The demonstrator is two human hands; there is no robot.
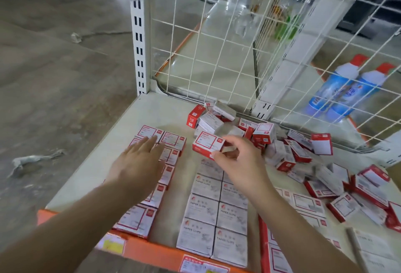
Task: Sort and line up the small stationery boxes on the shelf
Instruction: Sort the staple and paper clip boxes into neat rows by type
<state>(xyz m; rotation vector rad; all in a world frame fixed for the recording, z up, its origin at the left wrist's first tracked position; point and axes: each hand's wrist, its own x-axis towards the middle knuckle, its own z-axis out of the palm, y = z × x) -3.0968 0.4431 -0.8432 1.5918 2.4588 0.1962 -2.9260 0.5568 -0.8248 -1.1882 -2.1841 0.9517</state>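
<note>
Red-and-white cardboard is pinched between the thumb and fingertips of the right hand (235, 157): one small red-bordered stationery box (207, 144) is held just above the shelf, ahead of the grey rows. The left hand (138, 164) is spread flat, fingers straight, and rests on or just over a double column of red-bordered boxes (165, 164); contact cannot be confirmed.

Part of the sorting appears done. Under and ahead of the left fingers, the red-bordered column is lined up towards the orange front edge of the cream metal shelf (134, 116). Below the right wrist, two neat rows of grey-white paper-clip boxes (217, 218) are set side by side. Further flat rows are seen to the right of that forearm, partly cut off.

Much is judged to be left. Beyond the right fingertips and off to their right, a loose heap of tumbled red-and-white boxes (293, 149) lies against the white wire-mesh back panel (217, 45), tilted and overlapping, still to be sorted.
</note>
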